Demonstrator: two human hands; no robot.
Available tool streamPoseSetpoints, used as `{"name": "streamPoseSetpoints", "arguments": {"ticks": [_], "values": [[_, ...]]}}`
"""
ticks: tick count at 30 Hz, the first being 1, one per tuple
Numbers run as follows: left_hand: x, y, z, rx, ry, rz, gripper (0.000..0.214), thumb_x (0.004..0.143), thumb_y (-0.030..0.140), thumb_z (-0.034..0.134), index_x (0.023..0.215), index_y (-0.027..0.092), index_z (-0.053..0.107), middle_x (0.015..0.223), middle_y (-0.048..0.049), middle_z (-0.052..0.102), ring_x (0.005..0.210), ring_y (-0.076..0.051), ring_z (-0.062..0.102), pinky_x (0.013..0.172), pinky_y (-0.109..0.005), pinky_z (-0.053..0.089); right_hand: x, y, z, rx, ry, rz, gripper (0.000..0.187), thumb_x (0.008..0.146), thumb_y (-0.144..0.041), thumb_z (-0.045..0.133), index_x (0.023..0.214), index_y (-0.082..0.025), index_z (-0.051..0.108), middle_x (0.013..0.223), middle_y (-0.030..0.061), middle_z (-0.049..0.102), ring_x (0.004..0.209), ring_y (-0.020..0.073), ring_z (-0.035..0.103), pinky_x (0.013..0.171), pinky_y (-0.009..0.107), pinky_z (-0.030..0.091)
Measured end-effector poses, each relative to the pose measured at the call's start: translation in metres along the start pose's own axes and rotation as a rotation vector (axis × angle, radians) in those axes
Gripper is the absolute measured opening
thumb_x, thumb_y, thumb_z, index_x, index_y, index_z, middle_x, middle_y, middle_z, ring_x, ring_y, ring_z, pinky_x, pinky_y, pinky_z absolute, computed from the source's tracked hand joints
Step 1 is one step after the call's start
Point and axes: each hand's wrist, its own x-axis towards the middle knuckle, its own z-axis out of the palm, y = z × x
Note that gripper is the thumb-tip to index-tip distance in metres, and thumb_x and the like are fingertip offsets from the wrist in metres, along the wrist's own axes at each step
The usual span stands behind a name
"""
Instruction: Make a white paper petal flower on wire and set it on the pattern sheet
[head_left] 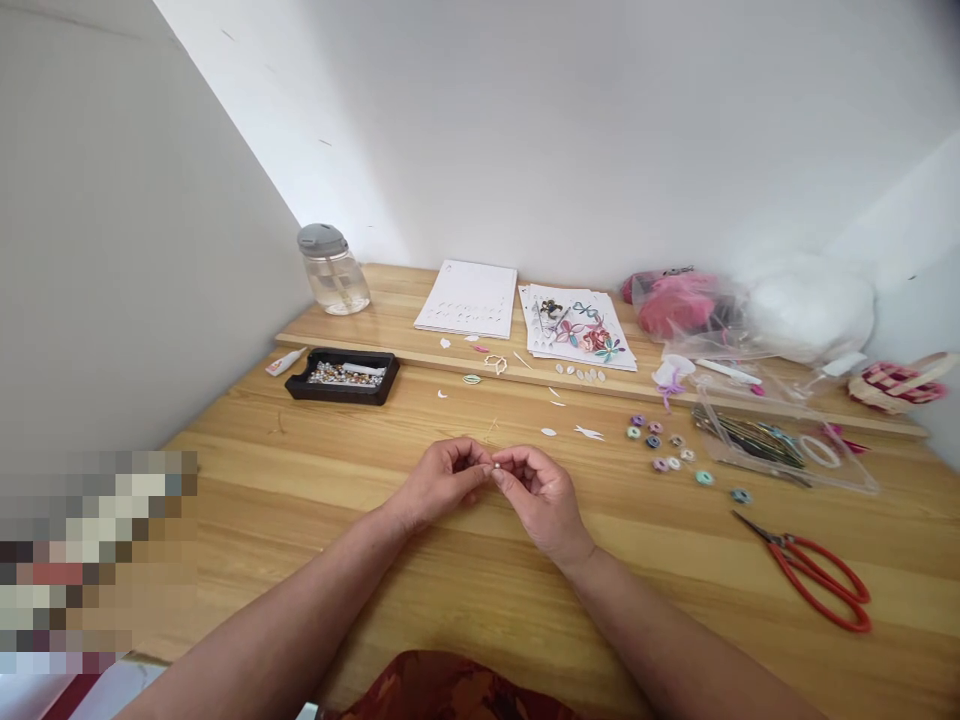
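Over the middle of the wooden table, my left hand [444, 482] and my right hand [545, 503] meet fingertip to fingertip. Both are closed in a pinch around a small pale bead [496, 466], which shows between the thumbs and index fingers. A thin yellowish wire or thread [492, 430] sticks up just behind the fingertips; whether it runs through the bead is too small to tell. Beyond my right hand lie a white leaf-shaped cutout [549, 432] and a white forked cutout [589, 433]. A striped green oval piece [471, 379] lies farther back.
At back left are a black tray [294, 388] of mixed beads, a glue tube [285, 362] and a water bottle [335, 280]. Red-handled scissors [814, 580], several thread bobbins [653, 441] and a clear box [855, 470] lie right. Paper sheets [469, 300] rest on a raised ledge [397, 335].
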Motion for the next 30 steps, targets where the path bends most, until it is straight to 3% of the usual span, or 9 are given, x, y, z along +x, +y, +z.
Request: {"name": "streamPoseSetpoints", "arguments": {"ticks": [12, 22, 26, 30], "values": [[0.000, -0.004, 0.008, 0.023, 0.079, 0.054, 0.034, 0.076, 0.045, 0.069, 0.080, 0.012, 0.061, 0.069, -0.0002, 0.057, 0.055, -0.007, 0.047, 0.052, -0.019, 0.037, 0.003, 0.003, -0.001, -0.006, 0.073, -0.022, 0.014, 0.082, -0.031, 0.068, 0.086, -0.018, 0.067, 0.082, 0.0035, 0.068, 0.073, 0.0147, 0.061, 0.068, 0.027, 0.049], [0.002, 0.007, 0.015, 0.017, 0.109, -0.066, 0.038, 0.066, 0.044, 0.076, 0.077, 0.011, 0.062, 0.066, 0.0006, 0.056, 0.054, -0.006, 0.043, 0.050, -0.019, 0.034, 0.004, -0.002, -0.004, -0.003, 0.089, -0.048, 0.016, 0.081, -0.034, 0.067, 0.083, -0.018, 0.067, 0.079, 0.0035, 0.069, 0.071, 0.0154, 0.060, 0.067, 0.028, 0.050], [0.011, 0.012, 0.030, -0.113, 0.172, -0.083, 0.032, 0.062, 0.038, 0.076, 0.073, 0.011, 0.061, 0.062, 0.0013, 0.055, 0.054, -0.006, 0.044, 0.050, -0.019, 0.031, 0.006, -0.007, -0.009, 0.025, 0.120, -0.029, 0.025, 0.080, -0.041, 0.068, 0.086, -0.017, 0.065, 0.074, 0.0019, 0.066, 0.059, 0.0127, 0.056, 0.055, 0.026, 0.047], [0.025, 0.009, 0.054, -0.366, 0.247, -0.005, 0.031, 0.062, 0.036, 0.076, 0.072, 0.013, 0.059, 0.061, 0.0028, 0.052, 0.055, -0.006, 0.045, 0.052, -0.019, 0.032, 0.009, -0.011, -0.017, 0.009, 0.192, -0.031, 0.038, 0.082, -0.050, 0.063, 0.100, -0.017, 0.062, 0.078, 0.0025, 0.065, 0.057, 0.0119, 0.054, 0.049, 0.024, 0.044]]}}
